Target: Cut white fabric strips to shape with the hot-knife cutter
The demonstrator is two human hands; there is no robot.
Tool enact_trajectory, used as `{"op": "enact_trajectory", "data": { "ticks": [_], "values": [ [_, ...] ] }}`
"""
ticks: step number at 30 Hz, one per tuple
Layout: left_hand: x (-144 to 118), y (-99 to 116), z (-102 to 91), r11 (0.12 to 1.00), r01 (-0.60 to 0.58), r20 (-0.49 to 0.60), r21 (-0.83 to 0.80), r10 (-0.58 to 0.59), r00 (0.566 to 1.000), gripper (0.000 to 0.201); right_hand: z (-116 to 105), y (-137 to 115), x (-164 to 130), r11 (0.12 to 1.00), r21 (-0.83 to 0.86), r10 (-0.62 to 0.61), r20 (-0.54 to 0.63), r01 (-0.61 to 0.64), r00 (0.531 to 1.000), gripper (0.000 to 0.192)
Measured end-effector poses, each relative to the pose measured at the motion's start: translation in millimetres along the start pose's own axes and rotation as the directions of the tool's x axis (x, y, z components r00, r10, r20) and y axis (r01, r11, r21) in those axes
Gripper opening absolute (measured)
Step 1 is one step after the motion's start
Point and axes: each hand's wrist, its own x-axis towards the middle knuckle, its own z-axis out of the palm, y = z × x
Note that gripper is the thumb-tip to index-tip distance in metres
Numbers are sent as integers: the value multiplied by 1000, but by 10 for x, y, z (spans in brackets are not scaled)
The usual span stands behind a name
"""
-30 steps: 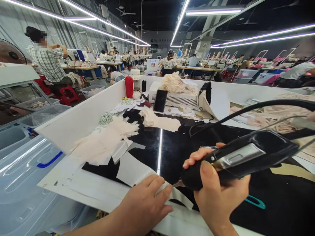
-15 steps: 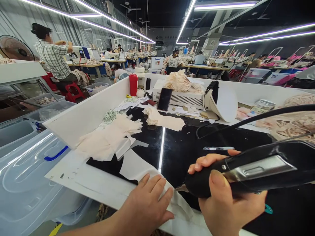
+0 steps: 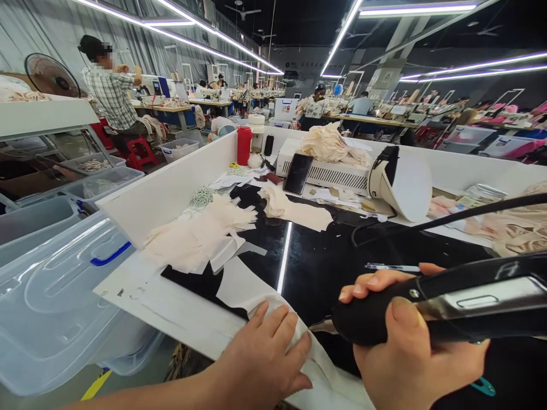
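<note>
My left hand (image 3: 269, 347) lies with its fingers stretched out on a piece of white fabric (image 3: 241, 285) at the table's front edge, pressing on it. In my right hand (image 3: 410, 347) is a black corded handheld tool (image 3: 376, 310) with a silver lever along its side; my thumb rests beside the lever. The tool's thin metal tip (image 3: 321, 326) points left and reaches the fabric's edge close to my left fingers. Whether the tip touches the cloth is hard to tell. Beyond my hands, cut cream fabric pieces (image 3: 200, 233) lie piled on the black tabletop (image 3: 316, 259).
A pen (image 3: 391, 267) lies behind the tool, whose black cable (image 3: 470, 215) arcs right. Farther back are more cream pieces (image 3: 294, 209), a phone (image 3: 298, 173), a white vented box (image 3: 333, 176) and a red cup (image 3: 244, 146). Clear bins (image 3: 55, 307) stand left; a person (image 3: 109, 91) works behind.
The whole view has shifted slightly, so things appear farther right. Both hands, the tool and the fabric keep nearly the same places relative to one another.
</note>
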Motion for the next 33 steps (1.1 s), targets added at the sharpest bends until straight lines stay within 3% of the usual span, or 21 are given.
{"op": "enact_trajectory", "data": {
  "ticks": [8,24,26,29,30,33],
  "values": [
    [30,55,-106,1000,6,-65,-13,-7,998,62,55,-22,-28,1000,-18,13,15,-13,1000,45],
    [7,118,-107,998,6,-52,-55,-9,999,63,63,-13,-37,998,-17,53,31,-53,998,41],
    [31,100,-148,994,21,-16,-109,-23,1000,56,45,19,-34,999,-12,46,45,-46,998,42],
    [72,-7,-272,977,46,125,-206,-21,992,17,44,72,-7,1000,5,29,83,-30,996,43],
    [81,-64,-321,970,63,168,-237,-23,986,12,53,78,9,1000,6,27,90,-28,996,43],
    [93,-259,-436,951,39,213,-308,29,977,24,97,27,72,998,4,55,59,-56,997,43]
  ]
}}
